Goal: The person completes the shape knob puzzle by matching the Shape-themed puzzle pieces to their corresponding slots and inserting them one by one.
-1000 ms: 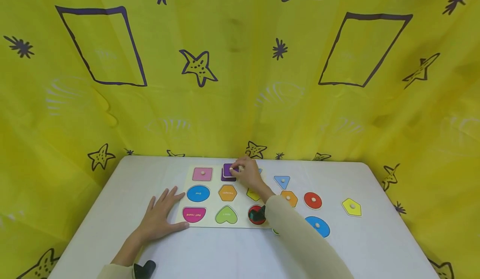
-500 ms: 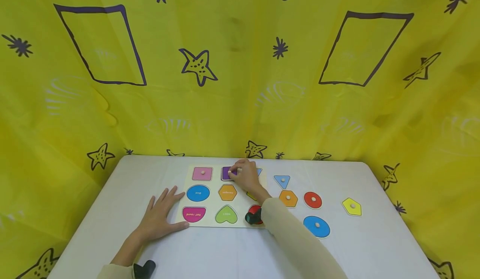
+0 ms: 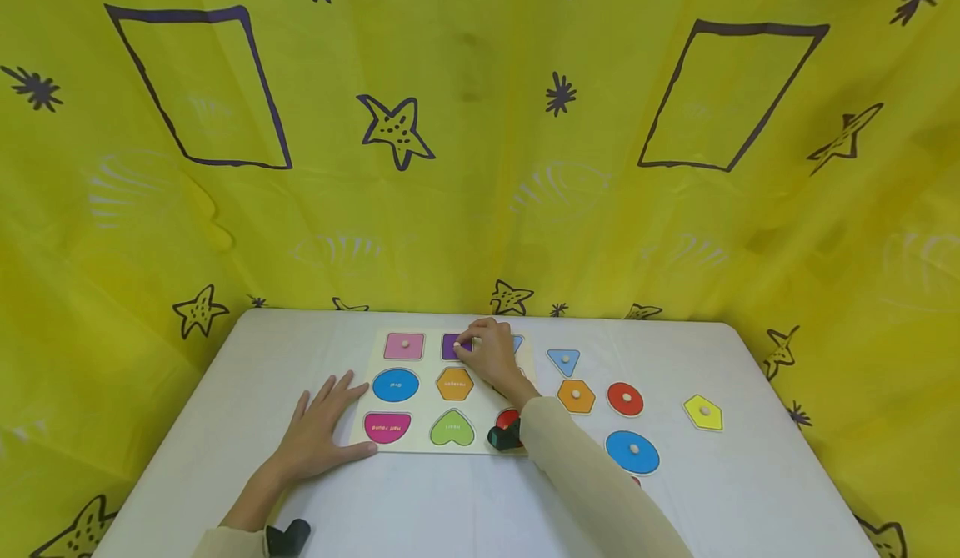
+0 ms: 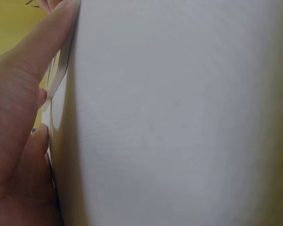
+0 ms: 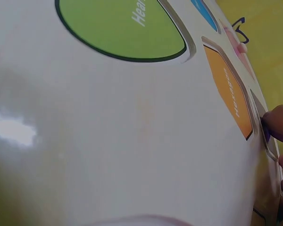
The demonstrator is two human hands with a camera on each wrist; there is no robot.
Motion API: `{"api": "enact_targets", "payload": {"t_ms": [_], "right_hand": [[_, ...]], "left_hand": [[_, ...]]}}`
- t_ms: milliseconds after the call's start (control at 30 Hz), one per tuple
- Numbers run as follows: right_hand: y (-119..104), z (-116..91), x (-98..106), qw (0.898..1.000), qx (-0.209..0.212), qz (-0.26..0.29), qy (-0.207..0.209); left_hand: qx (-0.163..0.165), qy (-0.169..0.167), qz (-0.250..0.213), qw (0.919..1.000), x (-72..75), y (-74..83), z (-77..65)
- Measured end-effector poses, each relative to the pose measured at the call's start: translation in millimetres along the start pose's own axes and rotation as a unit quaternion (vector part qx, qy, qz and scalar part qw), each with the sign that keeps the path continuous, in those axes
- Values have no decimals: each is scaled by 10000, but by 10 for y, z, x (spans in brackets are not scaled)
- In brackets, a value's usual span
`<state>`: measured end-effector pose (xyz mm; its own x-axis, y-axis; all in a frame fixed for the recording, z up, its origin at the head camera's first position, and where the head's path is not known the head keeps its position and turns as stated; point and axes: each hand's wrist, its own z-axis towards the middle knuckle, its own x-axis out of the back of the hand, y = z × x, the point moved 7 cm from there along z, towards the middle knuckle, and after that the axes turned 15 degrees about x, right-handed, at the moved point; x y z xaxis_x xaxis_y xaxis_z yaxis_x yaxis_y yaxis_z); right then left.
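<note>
A white shape-puzzle board (image 3: 420, 439) lies on the table, with printed recesses such as the blue oval (image 3: 396, 385), orange hexagon (image 3: 454, 384) and green heart (image 3: 452, 429). At its far edge my right hand (image 3: 495, 356) pinches the knob of a purple square puzzle piece (image 3: 448, 347). That piece sits in or on its recess; the fingers partly hide it. A pink knobbed piece (image 3: 393, 347) lies in the slot to its left. My left hand (image 3: 318, 437) rests spread at the board's left edge, its thumb (image 4: 30, 52) touching the edge in the left wrist view.
Right of the board lie loose knobbed pieces: a blue triangle (image 3: 562, 363), orange hexagon (image 3: 576, 397), red circle (image 3: 626, 399), blue oval (image 3: 632, 452) and yellow pentagon (image 3: 703, 412). The right sleeve (image 3: 585, 475) hides part of the table. A yellow curtain (image 3: 465, 233) hangs behind.
The purple square piece has come down from a slightly offset, raised position into line with its recess, with the right hand still on its knob. The left hand stays put.
</note>
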<state>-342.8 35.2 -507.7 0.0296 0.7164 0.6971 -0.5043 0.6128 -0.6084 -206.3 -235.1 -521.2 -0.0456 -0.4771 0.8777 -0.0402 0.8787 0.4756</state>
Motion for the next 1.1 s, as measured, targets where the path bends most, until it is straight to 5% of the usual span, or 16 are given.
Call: {"api": "enact_targets", "payload": {"t_ms": [833,1100], "right_hand": [[-1,3,-16,9997,-17,-197,-124],[22,3,57,9969,166,-2,-774]], "left_hand": [[64,-64,11,10000,16,6,-3],[80,-80,-2,9999,-27,-35,20]]}}
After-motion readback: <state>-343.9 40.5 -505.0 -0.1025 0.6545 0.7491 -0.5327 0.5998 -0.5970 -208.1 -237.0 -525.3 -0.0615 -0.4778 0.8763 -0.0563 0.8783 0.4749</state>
